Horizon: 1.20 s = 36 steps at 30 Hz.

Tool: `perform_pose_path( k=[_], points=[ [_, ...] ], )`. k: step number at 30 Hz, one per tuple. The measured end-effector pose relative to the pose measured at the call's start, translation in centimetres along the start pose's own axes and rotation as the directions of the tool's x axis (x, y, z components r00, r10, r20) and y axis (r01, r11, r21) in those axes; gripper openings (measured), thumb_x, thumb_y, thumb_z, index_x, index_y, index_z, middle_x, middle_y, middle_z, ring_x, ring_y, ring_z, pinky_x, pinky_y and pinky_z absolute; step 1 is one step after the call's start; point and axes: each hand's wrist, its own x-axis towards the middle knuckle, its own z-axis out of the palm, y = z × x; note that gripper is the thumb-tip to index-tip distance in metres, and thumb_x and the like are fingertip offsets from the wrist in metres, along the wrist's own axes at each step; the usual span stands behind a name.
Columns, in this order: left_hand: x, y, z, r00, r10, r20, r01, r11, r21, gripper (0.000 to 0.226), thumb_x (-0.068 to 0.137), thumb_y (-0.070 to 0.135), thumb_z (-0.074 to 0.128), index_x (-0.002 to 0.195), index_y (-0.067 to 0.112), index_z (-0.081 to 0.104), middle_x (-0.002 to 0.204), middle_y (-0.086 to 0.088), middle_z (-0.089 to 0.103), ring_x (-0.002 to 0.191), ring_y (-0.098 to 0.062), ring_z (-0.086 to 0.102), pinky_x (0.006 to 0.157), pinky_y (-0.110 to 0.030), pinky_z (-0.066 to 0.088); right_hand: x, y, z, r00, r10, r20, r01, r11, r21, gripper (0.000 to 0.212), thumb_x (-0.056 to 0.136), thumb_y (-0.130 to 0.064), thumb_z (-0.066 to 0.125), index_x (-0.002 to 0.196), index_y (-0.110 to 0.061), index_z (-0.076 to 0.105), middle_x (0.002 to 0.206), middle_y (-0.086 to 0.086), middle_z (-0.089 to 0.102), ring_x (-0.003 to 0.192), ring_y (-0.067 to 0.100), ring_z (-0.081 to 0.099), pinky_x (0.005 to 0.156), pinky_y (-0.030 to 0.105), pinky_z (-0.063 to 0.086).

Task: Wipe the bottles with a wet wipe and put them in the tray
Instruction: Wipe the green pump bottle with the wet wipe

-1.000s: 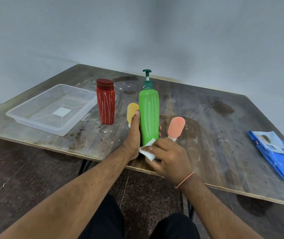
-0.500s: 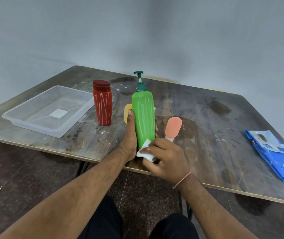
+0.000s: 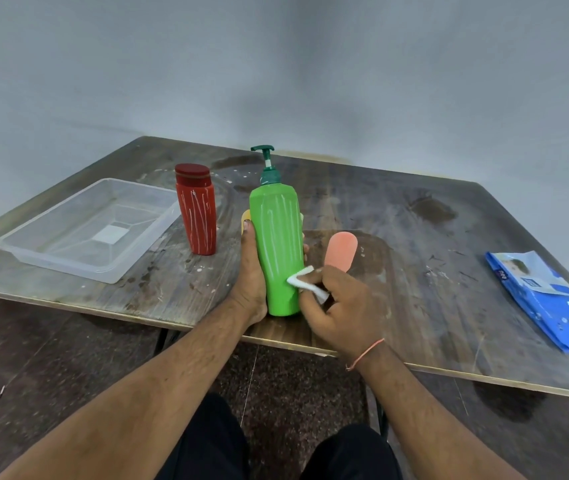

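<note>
Left hand [image 3: 250,271]: curling round the green bottle [image 3: 278,251], holding it upright near the bench's [image 3: 414,271] front edge
Right hand [image 3: 340,308]: pinching a wipe [image 3: 305,284], pressing it on the bottle's lower side
Tray [image 3: 79,268]: sitting at the left edge, red bottle [image 3: 197,209] standing just beside it
Open room: bare bench lying between the hands and the blue pack [image 3: 549,299]

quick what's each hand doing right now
Left hand: gripping the green pump bottle, holding it upright on the table.
Right hand: pinching the wet wipe against the bottle's lower side.
</note>
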Motion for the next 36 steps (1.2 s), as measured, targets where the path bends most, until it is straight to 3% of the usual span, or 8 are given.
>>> perform_pose_path(
  k=[4, 7, 12, 18, 24, 29, 32, 36],
  points=[
    [0.16, -0.07, -0.19, 1.0, 0.014, 0.019, -0.014, 1.0, 0.016, 0.09, 0.098, 0.082, 0.023, 0.125, 0.015, 0.077, 0.116, -0.018, 0.072, 0.098, -0.027, 0.071, 0.089, -0.04, 0.059, 0.02, 0.19, 0.19, 1.0, 0.005, 0.018, -0.005, 0.999, 0.034, 0.014, 0.085, -0.008, 0.072, 0.094, -0.018, 0.078, 0.095, -0.014, 0.076, 0.073, 0.008, 0.064, 0.061, 0.03, 0.05],
    [0.29, -0.29, -0.37, 1.0, 0.016, 0.025, -0.017, 0.999, 0.039, 0.092, 0.093, 0.085, 0.028, 0.13, 0.014, 0.074, 0.121, -0.018, 0.071, 0.101, -0.028, 0.07, 0.092, -0.042, 0.057, 0.24, 0.32, 0.16, 0.997, 0.054, -0.052, -0.055, 0.998, -0.013, 0.018, 0.094, -0.011, 0.072, 0.107, -0.022, 0.078, 0.097, -0.027, 0.069, 0.074, -0.003, 0.06, 0.064, 0.016, 0.043],
    [0.17, -0.45, -0.31, 0.999, 0.024, 0.029, -0.024, 0.999, 0.026, 0.089, 0.095, 0.083, 0.024, 0.124, 0.018, 0.078, 0.117, -0.013, 0.075, 0.098, -0.024, 0.074, 0.088, -0.041, 0.059, 0.63, 0.1, -0.2, 0.996, -0.035, -0.083, 0.032, 0.999, -0.035, 0.028, 0.099, -0.007, 0.072, 0.124, -0.021, 0.076, 0.11, -0.013, 0.073, 0.097, -0.015, 0.058, 0.084, 0.008, 0.043],
    [0.21, -0.35, -0.26, 0.999, 0.037, 0.02, -0.038, 0.999, 0.024, 0.09, 0.098, 0.081, 0.022, 0.123, 0.015, 0.077, 0.114, -0.018, 0.073, 0.095, -0.026, 0.072, 0.085, -0.039, 0.06, 0.03, -0.05, 0.05, 0.995, -0.093, -0.039, 0.091, 0.995, -0.044, 0.012, 0.089, -0.007, 0.071, 0.097, -0.013, 0.079, 0.096, -0.006, 0.075, 0.085, 0.011, 0.067, 0.074, 0.026, 0.053],
    [0.26, -0.48, -0.28, 0.999, 0.043, 0.007, -0.044, 0.998, 0.051, 0.089, 0.093, 0.082, 0.028, 0.127, 0.016, 0.076, 0.118, -0.018, 0.074, 0.099, -0.027, 0.073, 0.088, -0.041, 0.059, 0.78, 0.32, -0.04, 0.992, -0.046, -0.115, 0.038, 0.997, -0.068, 0.024, 0.097, -0.006, 0.073, 0.117, -0.018, 0.079, 0.105, -0.007, 0.075, 0.096, 0.002, 0.065, 0.085, 0.016, 0.048],
    [0.17, -0.42, -0.17, 0.999, 0.033, 0.034, -0.034, 0.999, 0.01, 0.091, 0.097, 0.082, 0.024, 0.127, 0.013, 0.074, 0.115, -0.018, 0.072, 0.095, -0.025, 0.071, 0.086, -0.04, 0.06, 0.15, -0.19, 0.18, 0.98, -0.184, -0.071, 0.179, 0.981, -0.074, 0.02, 0.091, -0.007, 0.074, 0.108, -0.015, 0.083, 0.094, -0.001, 0.075, 0.085, 0.021, 0.068, 0.076, 0.035, 0.056],
    [0.18, -0.5, -0.2, 0.998, 0.038, 0.042, -0.039, 0.999, 0.021, 0.093, 0.094, 0.085, 0.03, 0.133, 0.011, 0.071, 0.118, -0.02, 0.069, 0.096, -0.028, 0.069, 0.09, -0.042, 0.056, 0.2, -0.16, 0.29, 0.978, -0.177, -0.109, 0.162, 0.978, -0.131, 0.017, 0.087, -0.006, 0.074, 0.099, -0.014, 0.082, 0.085, -0.002, 0.069, 0.076, 0.019, 0.061, 0.069, 0.033, 0.053],
    [0.19, -0.59, -0.31, 0.998, 0.055, 0.041, -0.057, 0.997, 0.048, 0.09, 0.093, 0.084, 0.03, 0.13, 0.015, 0.073, 0.121, -0.018, 0.071, 0.1, -0.026, 0.071, 0.091, -0.042, 0.056, 0.45, 0.05, 0.26, 0.974, -0.189, -0.124, 0.169, 0.973, -0.155, 0.025, 0.095, -0.007, 0.074, 0.115, -0.019, 0.082, 0.098, -0.004, 0.073, 0.087, 0.018, 0.067, 0.078, 0.033, 0.056]
  ],
)
